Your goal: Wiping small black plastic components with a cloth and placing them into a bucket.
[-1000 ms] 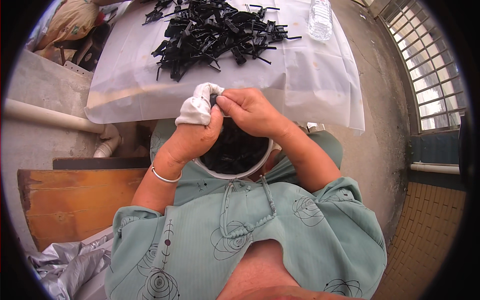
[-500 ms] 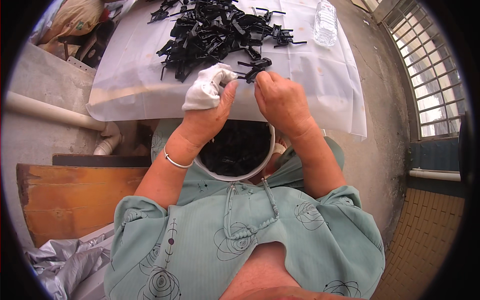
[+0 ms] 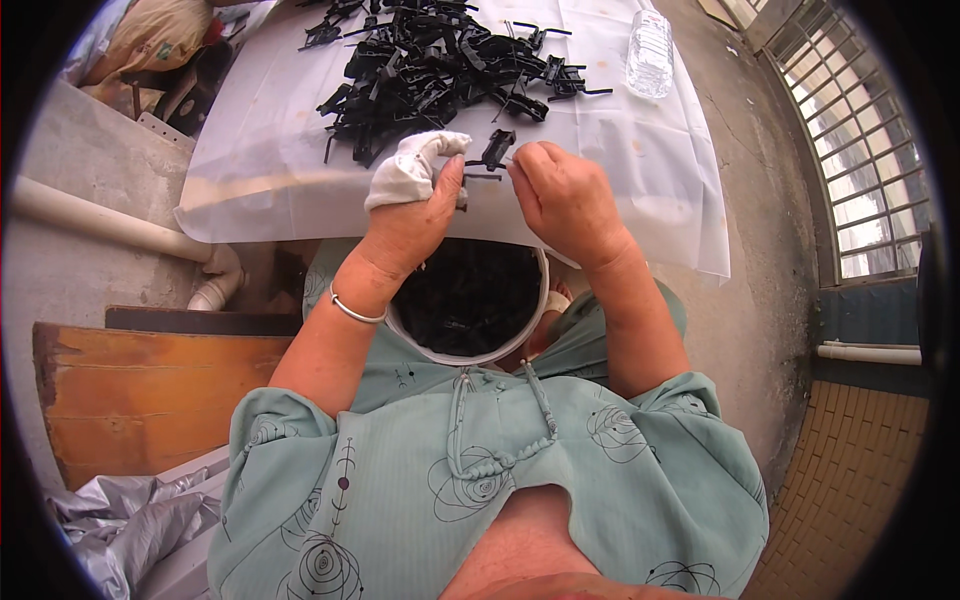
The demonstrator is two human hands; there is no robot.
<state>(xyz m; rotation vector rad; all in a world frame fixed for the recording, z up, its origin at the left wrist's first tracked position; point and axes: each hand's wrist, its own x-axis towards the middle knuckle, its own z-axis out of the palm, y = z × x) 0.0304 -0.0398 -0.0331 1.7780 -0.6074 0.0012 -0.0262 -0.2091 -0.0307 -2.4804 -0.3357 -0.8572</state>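
A white cloth glove covers the fingers of my left hand [image 3: 415,180], while its thumb is bare. That hand is closed on a black plastic part [image 3: 496,150] with thin prongs, held over the near edge of the table. Close to the part's right side, my right hand [image 3: 568,200] is bare, with thumb and fingers pinched together. What sits between those fingertips is too small to make out. Beyond both hands lies a heap of similar black plastic parts [image 3: 420,75]. Below my forearms, a white bucket [image 3: 470,357] between my legs holds more black pieces.
A white plastic sheet [image 3: 270,190] covers the table. A clear plastic bottle [image 3: 650,55] lies at its far right. To the left are a pale pipe [image 3: 110,222], an orange-brown wooden board [image 3: 160,395] and crumpled silver sheeting [image 3: 130,530]. A barred window [image 3: 850,130] is on the right.
The black part between my hands has turned and come slightly nearer, now apart from the heap. My left thumb has shifted a little, and my right fingers remain pinched beside the part.
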